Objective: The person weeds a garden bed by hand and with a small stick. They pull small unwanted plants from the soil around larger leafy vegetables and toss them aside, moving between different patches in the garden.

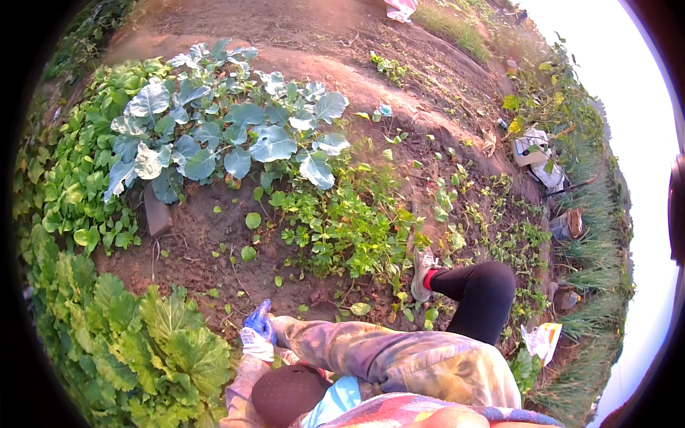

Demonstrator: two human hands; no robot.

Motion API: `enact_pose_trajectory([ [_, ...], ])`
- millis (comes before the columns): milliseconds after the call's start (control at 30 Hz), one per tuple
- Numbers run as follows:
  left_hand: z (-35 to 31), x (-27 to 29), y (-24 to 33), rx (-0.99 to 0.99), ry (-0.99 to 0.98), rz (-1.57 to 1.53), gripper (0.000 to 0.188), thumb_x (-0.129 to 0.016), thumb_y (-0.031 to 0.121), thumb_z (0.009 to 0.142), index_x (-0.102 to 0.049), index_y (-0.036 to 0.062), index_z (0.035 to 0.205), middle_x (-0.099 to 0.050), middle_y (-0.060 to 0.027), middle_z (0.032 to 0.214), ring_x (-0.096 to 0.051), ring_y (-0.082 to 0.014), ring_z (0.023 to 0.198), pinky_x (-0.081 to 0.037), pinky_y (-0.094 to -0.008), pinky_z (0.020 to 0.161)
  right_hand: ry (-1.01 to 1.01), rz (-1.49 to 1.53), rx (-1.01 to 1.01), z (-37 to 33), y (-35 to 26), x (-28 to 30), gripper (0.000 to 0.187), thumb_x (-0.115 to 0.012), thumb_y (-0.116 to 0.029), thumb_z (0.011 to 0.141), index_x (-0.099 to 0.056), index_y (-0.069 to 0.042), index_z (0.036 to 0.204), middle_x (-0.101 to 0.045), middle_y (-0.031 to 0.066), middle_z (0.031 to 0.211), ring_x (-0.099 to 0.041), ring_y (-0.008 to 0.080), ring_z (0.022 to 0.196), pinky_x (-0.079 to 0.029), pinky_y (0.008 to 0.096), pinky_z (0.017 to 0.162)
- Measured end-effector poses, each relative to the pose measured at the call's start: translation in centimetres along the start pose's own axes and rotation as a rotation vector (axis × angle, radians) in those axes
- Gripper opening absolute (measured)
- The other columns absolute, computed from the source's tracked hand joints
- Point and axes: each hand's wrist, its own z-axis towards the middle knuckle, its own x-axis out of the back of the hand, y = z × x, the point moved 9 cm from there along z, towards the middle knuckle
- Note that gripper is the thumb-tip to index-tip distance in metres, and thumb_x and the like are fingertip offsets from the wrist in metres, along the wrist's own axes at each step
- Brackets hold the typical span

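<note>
My left hand (255, 337), in a blue and white work glove, is low over the soil in front of my bent knee. The arm in a patterned sleeve (364, 349) reaches across from the right and ends beside this glove. My right hand is hard to separate from the blue glove there. The fingers are small and overlapping, so anything held cannot be made out. Bare brown soil (207, 267) with scattered small leaves lies ahead of the gloves. Broad yellow-green leafy plants (171, 335) grow at their left.
Blue-green cabbage-like plants (242, 132) stand ahead, with low bright-green leafy plants (349, 228) nearer. A flat block (157, 210) lies on the soil. My black-clad leg (485, 292) and shoe (421, 271) are at right. Beyond are a white bag (542, 344), a white container (531, 150) and grassy plants (592, 285).
</note>
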Motion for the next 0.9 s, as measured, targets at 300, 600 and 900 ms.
enact_pose_trajectory([
  [300,1.2,1.2,-0.7,0.034,0.07,0.062,0.036,-0.048,0.002,0.083,-0.059,0.0005,0.117,-0.065,-0.0205,0.107,-0.063,-0.0345,0.098,-0.049,-0.0398,0.088,-0.007,-0.019,-0.029,0.6,0.8,0.0,0.031,-0.045,-0.029,0.096,-0.055,-0.01,0.118,-0.065,0.012,0.102,-0.062,0.0262,0.095,-0.048,0.0358,0.084],
  [600,-2.6,-1.0,-0.2,-0.125,-0.084,0.174,0.039,-0.051,0.005,0.076,-0.061,0.0043,0.114,-0.065,-0.0201,0.098,-0.062,-0.038,0.091,-0.049,-0.044,0.084,-0.008,-0.065,-0.049,0.1,1.3,-0.9,0.031,-0.044,-0.029,0.096,-0.054,-0.01,0.119,-0.065,0.012,0.102,-0.063,0.0264,0.094,-0.049,0.0352,0.083],
  [900,-0.8,-2.2,0.3,-0.116,-0.108,0.137,0.036,-0.052,0.006,0.08,-0.061,0.0065,0.115,-0.066,-0.0198,0.098,-0.062,-0.0369,0.09,-0.049,-0.0431,0.084,-0.019,-0.095,-0.038,-0.1,0.2,-1.5,0.031,-0.044,-0.029,0.096,-0.054,-0.011,0.12,-0.065,0.012,0.101,-0.063,0.0266,0.094,-0.049,0.0347,0.081],
])
